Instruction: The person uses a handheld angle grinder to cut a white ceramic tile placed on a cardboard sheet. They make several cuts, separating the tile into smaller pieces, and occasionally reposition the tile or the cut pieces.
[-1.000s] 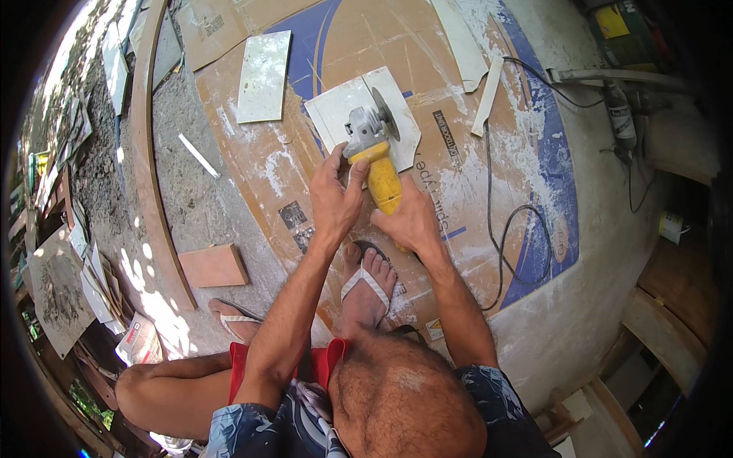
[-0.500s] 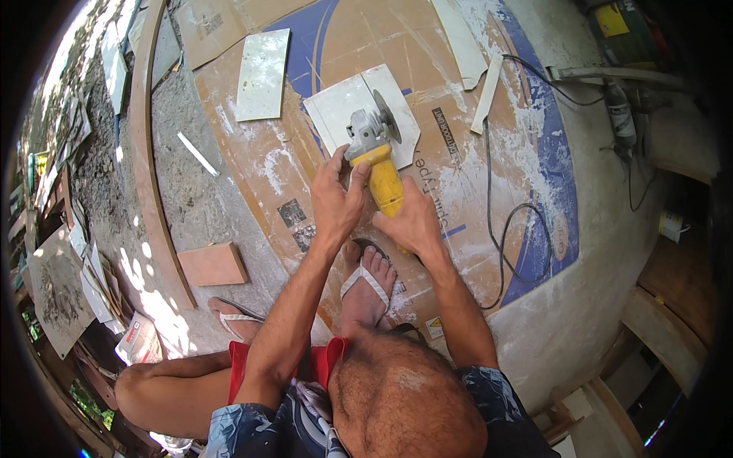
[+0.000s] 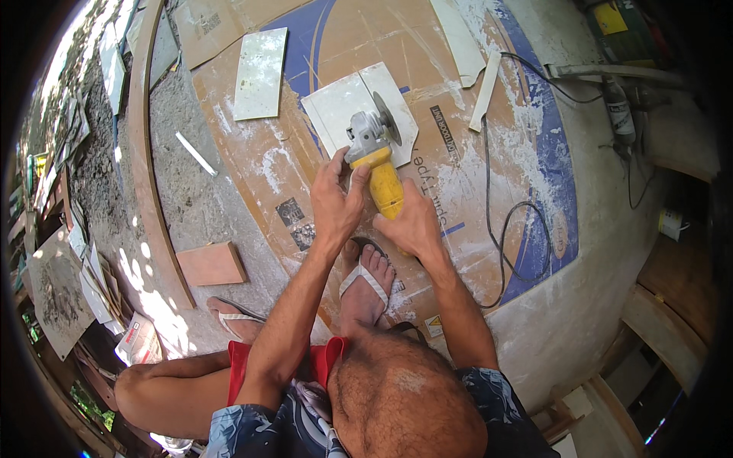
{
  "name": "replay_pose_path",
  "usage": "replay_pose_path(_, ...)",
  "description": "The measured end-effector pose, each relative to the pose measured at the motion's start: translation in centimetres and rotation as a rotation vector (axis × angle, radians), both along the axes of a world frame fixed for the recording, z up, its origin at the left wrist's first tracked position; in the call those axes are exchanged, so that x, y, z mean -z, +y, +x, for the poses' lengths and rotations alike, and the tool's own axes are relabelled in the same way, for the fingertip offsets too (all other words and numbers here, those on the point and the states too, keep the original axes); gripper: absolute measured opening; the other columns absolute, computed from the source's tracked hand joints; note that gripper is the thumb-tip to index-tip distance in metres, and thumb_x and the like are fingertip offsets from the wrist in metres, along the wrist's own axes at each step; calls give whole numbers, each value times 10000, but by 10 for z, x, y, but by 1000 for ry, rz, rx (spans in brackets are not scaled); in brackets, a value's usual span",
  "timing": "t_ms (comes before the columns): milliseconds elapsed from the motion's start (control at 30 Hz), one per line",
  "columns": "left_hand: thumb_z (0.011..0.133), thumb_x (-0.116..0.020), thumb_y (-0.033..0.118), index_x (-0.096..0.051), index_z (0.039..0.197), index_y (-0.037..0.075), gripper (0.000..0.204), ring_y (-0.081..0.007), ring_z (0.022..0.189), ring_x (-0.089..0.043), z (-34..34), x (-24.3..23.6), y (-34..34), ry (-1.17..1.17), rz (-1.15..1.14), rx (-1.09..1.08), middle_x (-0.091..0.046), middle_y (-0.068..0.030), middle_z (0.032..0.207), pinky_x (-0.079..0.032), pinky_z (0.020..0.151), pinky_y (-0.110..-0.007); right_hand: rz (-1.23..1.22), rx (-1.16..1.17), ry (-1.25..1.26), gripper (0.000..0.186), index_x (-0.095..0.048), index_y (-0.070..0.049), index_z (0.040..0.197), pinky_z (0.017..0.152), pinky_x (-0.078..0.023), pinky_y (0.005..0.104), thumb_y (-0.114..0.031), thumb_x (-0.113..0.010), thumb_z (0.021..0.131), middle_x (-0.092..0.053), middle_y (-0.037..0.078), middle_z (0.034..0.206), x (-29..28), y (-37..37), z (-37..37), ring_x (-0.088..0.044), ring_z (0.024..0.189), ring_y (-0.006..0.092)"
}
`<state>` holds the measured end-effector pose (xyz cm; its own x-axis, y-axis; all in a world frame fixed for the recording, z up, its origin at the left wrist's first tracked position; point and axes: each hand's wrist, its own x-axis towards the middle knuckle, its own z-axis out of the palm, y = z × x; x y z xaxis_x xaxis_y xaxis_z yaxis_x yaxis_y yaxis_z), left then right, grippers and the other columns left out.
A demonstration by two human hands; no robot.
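A yellow and grey angle grinder (image 3: 385, 187) is held between both hands over a white tile (image 3: 336, 114) with cut-off corners. My left hand (image 3: 336, 191) is closed around the left side of its grey head, with the thumb on the yellow collar. Wrapped round the rear of the yellow body is my right hand (image 3: 412, 221). The round cutting disc (image 3: 387, 119) stands on edge at the tile's right part; whether it touches the surface I cannot tell. A thin dark line runs across the tile, left of the disc.
Dusty flattened cardboard (image 3: 458, 252) lies under the tile. A rectangular white tile (image 3: 261, 74) rests at the upper left, a narrow strip (image 3: 485, 91) at the upper right. The black cord (image 3: 496, 240) loops on the right. A reddish block (image 3: 211, 264) and a long wooden beam (image 3: 145, 153) lie left.
The view has shifted very slightly. Both hands and the grinder keep nearly the same place over the tile.
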<state>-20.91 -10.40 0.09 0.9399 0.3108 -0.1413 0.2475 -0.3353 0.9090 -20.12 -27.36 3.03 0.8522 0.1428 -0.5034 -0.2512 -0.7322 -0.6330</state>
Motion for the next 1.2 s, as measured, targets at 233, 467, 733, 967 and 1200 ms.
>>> replay_pose_path(233,1072,-760,342,-647,1461,-48,562,-296,1074,-750,5,-1,0,6,1,-27,-744,-219,1194,-603,951,-404,26,14,19,598,-590,25,1218,868,-595,568,-261,-845,758,-755,332,1027,-4,4,6,-742,990,531)
replay_pose_path(467,1059,-773,331,-668,1430,-42,537,-333,1052,-751,5,-3,1,6,44,-14,-729,-232,1157,-600,941,-424,54,7,2,602,-577,29,1206,872,-588,597,-259,-857,757,-749,343,1025,-3,2,6,-730,994,552)
replay_pose_path(733,1059,-767,345,-670,1426,-36,538,-337,1042,-744,0,-4,-1,-14,52,6,-727,-227,1134,-595,929,-433,20,4,4,617,-579,28,1215,882,-591,593,-270,-865,757,-753,344,1032,2,-1,-1,-734,996,554)
replay_pose_path(967,1054,-769,368,-672,1433,-30,557,-342,1037,-744,-4,2,-2,-19,47,7,-730,-228,1131,-594,924,-435,45,15,-31,638,-581,32,1229,893,-591,587,-266,-870,745,-745,338,1056,5,-3,-6,-730,1009,550)
replay_pose_path(1200,1054,-766,357,-671,1438,-28,553,-346,1020,-740,-7,-2,-3,-23,70,26,-734,-234,1134,-591,914,-439,29,10,-3,612,-576,27,1209,899,-591,588,-258,-860,747,-740,340,1061,4,-5,-9,-725,1012,554)
